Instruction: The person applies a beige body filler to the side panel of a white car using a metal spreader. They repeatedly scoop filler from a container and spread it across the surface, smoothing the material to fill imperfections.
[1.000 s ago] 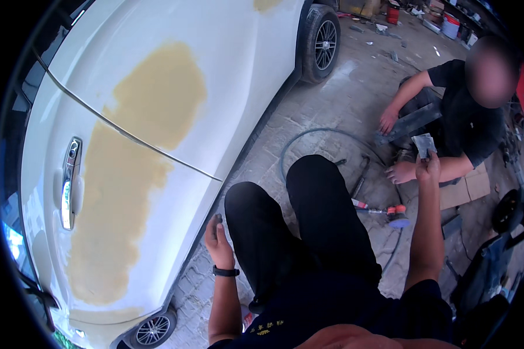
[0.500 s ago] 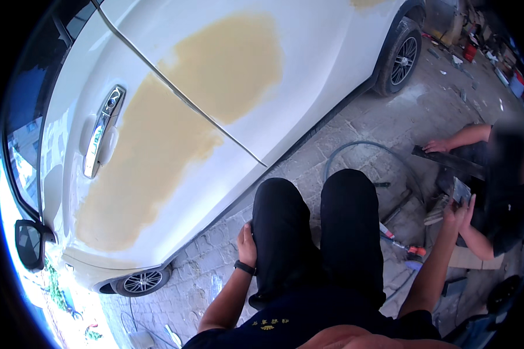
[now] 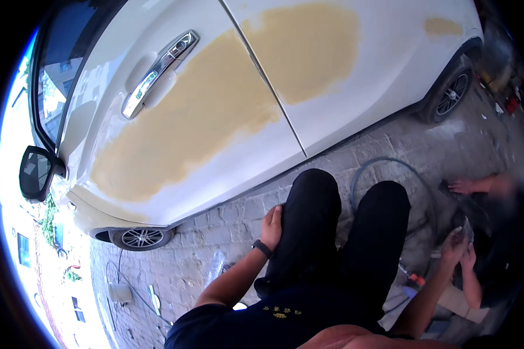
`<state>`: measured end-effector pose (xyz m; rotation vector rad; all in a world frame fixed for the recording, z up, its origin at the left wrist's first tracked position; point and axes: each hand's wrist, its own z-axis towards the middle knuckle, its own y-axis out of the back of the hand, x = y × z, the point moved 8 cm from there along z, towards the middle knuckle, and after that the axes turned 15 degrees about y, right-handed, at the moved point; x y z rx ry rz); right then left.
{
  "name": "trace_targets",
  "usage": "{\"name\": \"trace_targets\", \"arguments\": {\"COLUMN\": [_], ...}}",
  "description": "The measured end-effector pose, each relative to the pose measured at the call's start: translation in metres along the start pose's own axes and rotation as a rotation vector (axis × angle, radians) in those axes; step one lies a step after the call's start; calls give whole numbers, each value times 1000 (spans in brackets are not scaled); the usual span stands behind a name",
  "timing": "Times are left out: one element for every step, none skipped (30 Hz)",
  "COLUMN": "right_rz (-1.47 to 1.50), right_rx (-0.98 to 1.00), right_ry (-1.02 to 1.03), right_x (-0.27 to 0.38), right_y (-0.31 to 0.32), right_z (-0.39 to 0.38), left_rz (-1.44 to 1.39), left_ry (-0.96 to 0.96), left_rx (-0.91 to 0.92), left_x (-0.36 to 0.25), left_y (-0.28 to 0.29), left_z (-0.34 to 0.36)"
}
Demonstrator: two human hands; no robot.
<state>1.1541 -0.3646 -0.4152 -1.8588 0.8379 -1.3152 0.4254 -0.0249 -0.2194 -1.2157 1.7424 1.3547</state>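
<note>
My left hand, with a black band at the wrist, lies against the outer side of my left thigh, its fingers stretched out and nothing in them. Out to the right, my right hand is closed on a thin greyish flat piece that stands up from the fingers. A co-worker's hand is right beside mine at that piece; whether it also grips it is unclear. The co-worker's other hand rests on a long dark block.
A white car with broad tan filler patches fills the left and top. A dark hose curves over the paving beyond my knees. An orange-ended tool and cardboard lie at lower right; a white bucket stands lower left.
The view has swung right, so the car's side looks more level and its wheels have shifted. My right hand stays at the flat piece, which is now turned more edge-on. My left hand stays on my thigh.
</note>
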Motion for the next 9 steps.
{"name": "trace_targets", "arguments": {"right_rz": [-29,-57,-67,-77,-90,-130,-128,-128,-129], "right_rx": [20,40,86,133,178,227,315,403,489], "right_ry": [-87,-162,-178,-196,-219,-168,-163,-156,-148], "right_x": [-22,-36,-40,-45,-52,-58,-64,-67,-71], "right_y": [-32,-65,-89,-108,-129,-163,-199,-235,-267], "right_z": [-39,-77,-98,-114,-133,-156,-179,-201,-223], "left_rz": [-9,-22,-25,-28,-29,-56,-83,-110,-115], "left_ry": [2,0,-8,-16,-19,-2,14,31,34], "left_rx": [-4,4,1,-4,-12,-5,1,9,12], "left_x": [2,2,0,-3,-3,1,6,12,14], "left_y": [3,2,1,-1,-1,1,1,1,0], "left_z": [-2,-3,-3,-4,-6,-5,-4,-2,-5]}}
